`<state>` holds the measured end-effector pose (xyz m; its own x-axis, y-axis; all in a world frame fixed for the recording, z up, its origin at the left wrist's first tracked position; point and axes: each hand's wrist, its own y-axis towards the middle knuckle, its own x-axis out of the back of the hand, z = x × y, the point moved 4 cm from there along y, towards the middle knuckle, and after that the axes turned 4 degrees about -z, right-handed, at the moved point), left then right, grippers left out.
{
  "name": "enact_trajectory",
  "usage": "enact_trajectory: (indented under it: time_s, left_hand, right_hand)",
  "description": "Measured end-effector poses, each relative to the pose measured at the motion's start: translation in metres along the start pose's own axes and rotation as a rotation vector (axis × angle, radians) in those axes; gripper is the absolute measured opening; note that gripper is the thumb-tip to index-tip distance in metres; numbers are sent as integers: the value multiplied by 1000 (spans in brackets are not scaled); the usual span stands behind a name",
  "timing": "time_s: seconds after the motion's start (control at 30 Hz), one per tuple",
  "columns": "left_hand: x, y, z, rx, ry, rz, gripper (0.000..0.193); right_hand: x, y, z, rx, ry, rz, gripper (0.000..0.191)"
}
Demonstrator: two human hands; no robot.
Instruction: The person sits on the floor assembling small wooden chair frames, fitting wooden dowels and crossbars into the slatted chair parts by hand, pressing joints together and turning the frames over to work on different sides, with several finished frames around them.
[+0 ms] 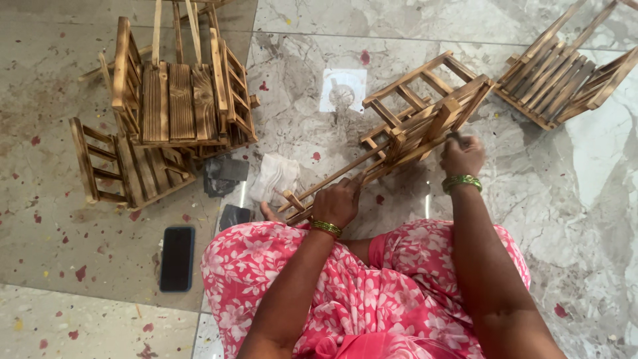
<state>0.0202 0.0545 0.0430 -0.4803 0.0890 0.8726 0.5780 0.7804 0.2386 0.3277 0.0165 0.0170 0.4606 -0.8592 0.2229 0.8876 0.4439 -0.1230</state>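
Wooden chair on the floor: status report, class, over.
Left hand grips chair legs. Right hand closed against its seat frame; any tool hidden. Cloth, phone lie nearby.

A polished marble floor (pixel 585 199) in grey and white veining is seen, joined by thin seams and flecked with small red spots. To the left, a duller brownish slab (pixel 60 219) is laid beside the paler tiles. Soft reflections of light are caught on the glossy surface.
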Motion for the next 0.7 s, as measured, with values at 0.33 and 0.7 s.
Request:
enact_trajectory:
  time_s: [0.33,0.7]
  left_hand:
    - [-4,-1,1,-6,-1,4,42]
    - [-7,-1,0,7,0,10,38]
  right_hand:
    - [-30,-52,-23,93,-125,297,14]
    - [-33,-74,-21,121,-353,374,20]
